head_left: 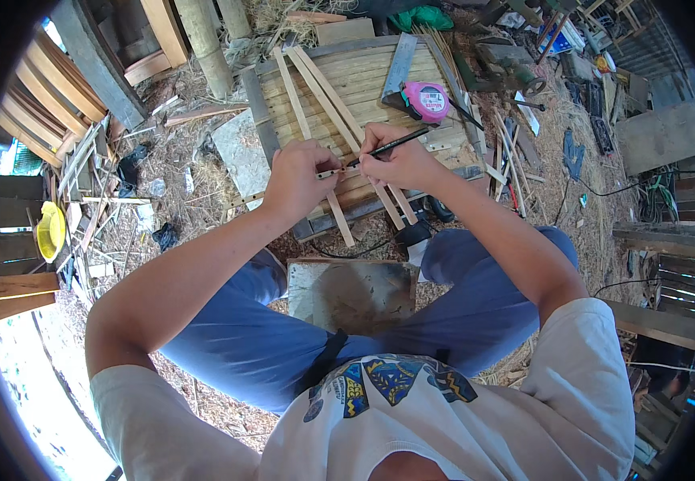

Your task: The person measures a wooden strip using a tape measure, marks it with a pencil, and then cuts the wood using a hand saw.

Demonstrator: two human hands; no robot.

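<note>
My right hand (pixel 399 167) is closed around a slim black pencil (pixel 402 142), its lower end down among the fingers over the wooden strips. Close on its left, my left hand (pixel 299 178) pinches a thin crosswise strip (pixel 330 172) with dark marks, lying across the long strips. Several long pale wooden strips (pixel 315 80) run away from me over a low slatted worktable (pixel 291 144). On its right side lie a pink tape measure (pixel 427 102) and a flat grey metal blade (pixel 400 66), perhaps part of a square. The pencil tip is hidden by the fingers.
A low board (pixel 347 297) lies between my knees, near a black object (pixel 413 233) with a cord. Wood scraps and shavings cover the ground. At the left is a yellow bowl-like container (pixel 51 232); a pale flat slab (pixel 241 152) adjoins the worktable.
</note>
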